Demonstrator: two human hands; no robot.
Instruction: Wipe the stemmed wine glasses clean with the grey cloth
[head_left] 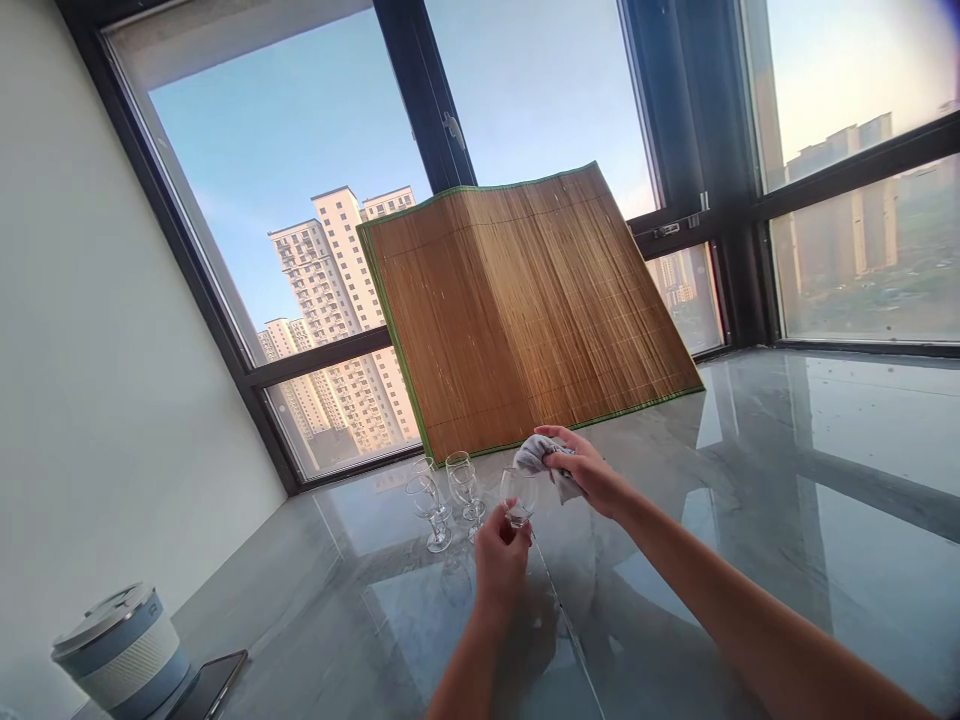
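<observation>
My left hand [502, 550] is closed around the lower part of a clear stemmed glass [519, 492], holding it upright above the counter. A crumpled grey-white cloth [541, 460] is bunched in my right hand [589, 472], close to the rim on the glass's right side. Whether the cloth touches the rim I cannot tell. Left of my hands, several more stemmed glasses [427, 505] stand upright in a small group, partly overlapping one another. The stem of the held glass is hidden by my fingers.
A glossy grey marble-look counter [300, 600] lies under everything. Behind the glasses, a green-edged bamboo mat [525, 300] leans against the dark-framed window [420, 90]. At the lower left stand a blue-and-white lidded cup [127, 650] and a phone [214, 685].
</observation>
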